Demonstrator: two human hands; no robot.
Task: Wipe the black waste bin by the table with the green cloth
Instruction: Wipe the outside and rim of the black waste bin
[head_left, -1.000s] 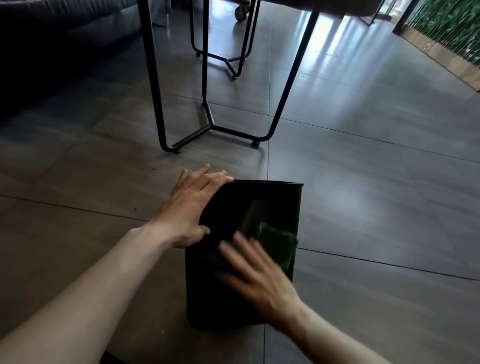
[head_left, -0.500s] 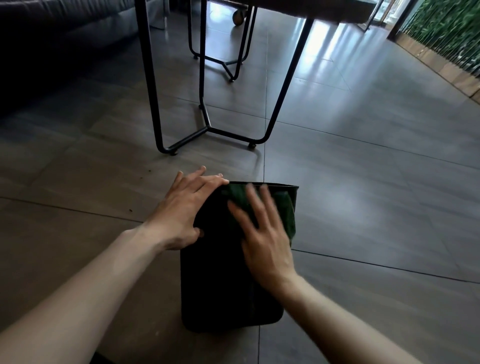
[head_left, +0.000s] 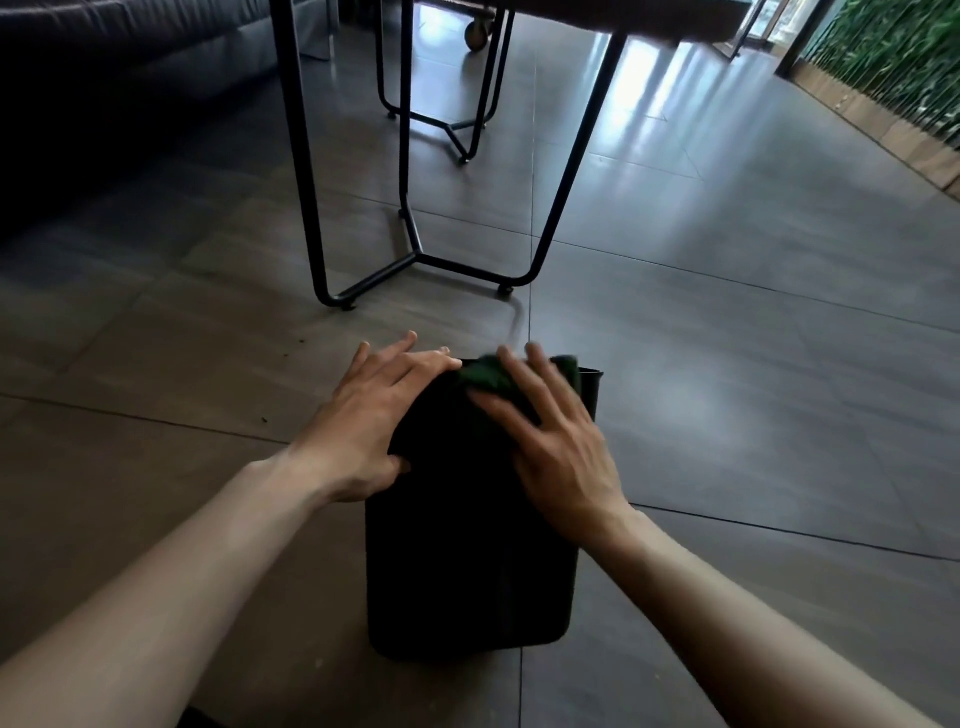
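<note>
Down on the tiled floor (head_left: 727, 415) lies the black waste bin (head_left: 467, 561) on its side, no label or writing readable. Left hand (head_left: 374, 431) rests flat on its left edge, fingers straight. Right hand (head_left: 556, 441), fingers spread, presses the green cloth (head_left: 488, 376) at the bin's far end. Beyond stand the bench's black metal legs (head_left: 571, 166).

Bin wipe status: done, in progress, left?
Done: cannot tell; no clean or dirty patch shows on the black waste bin. In hand: the bin lies on its side on the floor, left hand flat on its edge, right hand pressing the green cloth near the rim end. Left: nothing shows the hidden sides wiped.
</note>
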